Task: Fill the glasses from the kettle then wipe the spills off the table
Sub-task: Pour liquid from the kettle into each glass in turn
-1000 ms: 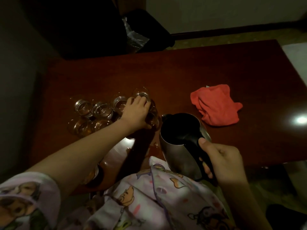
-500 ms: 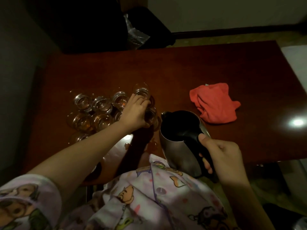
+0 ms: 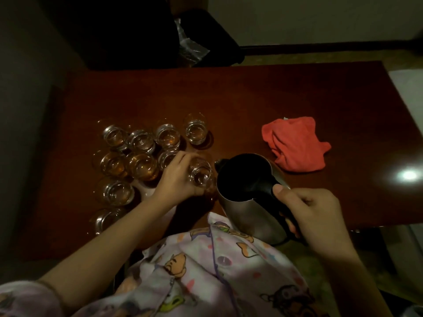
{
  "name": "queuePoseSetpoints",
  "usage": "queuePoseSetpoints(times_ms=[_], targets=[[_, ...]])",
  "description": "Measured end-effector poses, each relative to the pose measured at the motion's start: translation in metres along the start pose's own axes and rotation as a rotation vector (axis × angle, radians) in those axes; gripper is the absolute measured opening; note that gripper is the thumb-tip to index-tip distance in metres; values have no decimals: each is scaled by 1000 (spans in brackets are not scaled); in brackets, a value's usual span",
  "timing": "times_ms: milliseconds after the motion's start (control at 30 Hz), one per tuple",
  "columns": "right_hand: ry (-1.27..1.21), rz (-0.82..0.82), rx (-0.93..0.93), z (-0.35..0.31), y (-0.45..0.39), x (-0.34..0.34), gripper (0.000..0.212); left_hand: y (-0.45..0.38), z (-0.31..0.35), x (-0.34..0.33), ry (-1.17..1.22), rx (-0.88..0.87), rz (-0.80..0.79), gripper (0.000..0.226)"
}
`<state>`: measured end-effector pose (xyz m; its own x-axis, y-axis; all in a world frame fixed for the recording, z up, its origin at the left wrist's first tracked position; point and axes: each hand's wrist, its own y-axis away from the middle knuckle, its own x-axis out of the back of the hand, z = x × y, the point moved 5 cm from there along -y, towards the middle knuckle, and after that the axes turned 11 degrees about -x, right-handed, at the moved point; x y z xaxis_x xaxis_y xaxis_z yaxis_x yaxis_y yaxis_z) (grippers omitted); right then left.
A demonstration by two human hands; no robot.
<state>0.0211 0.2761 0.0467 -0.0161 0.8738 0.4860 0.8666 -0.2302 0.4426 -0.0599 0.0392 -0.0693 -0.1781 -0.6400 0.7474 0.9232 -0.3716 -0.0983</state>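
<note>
My left hand (image 3: 180, 177) grips a small glass (image 3: 201, 173), fingers curled round its side, holding it just beside the spout of the kettle (image 3: 248, 193); my right hand (image 3: 315, 213) is wrapped tight round the black kettle handle (image 3: 274, 202), thumb on top; the kettle sits low at the near edge of the table (image 3: 251, 99), lid off, mouth dark, so I cannot tell how much is left in it. The other glasses (image 3: 142, 156) stand clustered to the left, several touching; some show amber liquid, the far ones look paler, and how full each is I cannot say in this light. The cloth (image 3: 295, 145) lies crumpled beyond the kettle, apart from everything, not yet needed.

The step, as I judge it, is filling this one glass; to do it well I would bring the rim right under the spout before tipping, keep the glass level, and tilt the kettle slowly from the wrist so the stream starts thin; a wide spout and a narrow glass make overshoot likely; stop short of the brim, since I must set it down among crowded neighbours without knocking them; any drips near the table edge wait for the cloth.
</note>
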Motion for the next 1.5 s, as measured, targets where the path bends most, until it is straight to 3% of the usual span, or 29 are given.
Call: queuePoseSetpoints(times_ms=[167,333,767,1067,1500], targets=[[177,-46,90,-13,0,-4,66,12,0,-2,62,107,75,88],[336,-99,161,-27,-2,-10,66,23,-3,0,84,92,168,89],[739,-247,223,-62,-11,-33,65,59,-10,-6,226,208,224,84],[793,-287,219,-67,-6,-42,59,70,-14,-12,287,269,185,86],[867,-282,225,-72,2,-49,66,82,-18,-8,363,336,210,81]])
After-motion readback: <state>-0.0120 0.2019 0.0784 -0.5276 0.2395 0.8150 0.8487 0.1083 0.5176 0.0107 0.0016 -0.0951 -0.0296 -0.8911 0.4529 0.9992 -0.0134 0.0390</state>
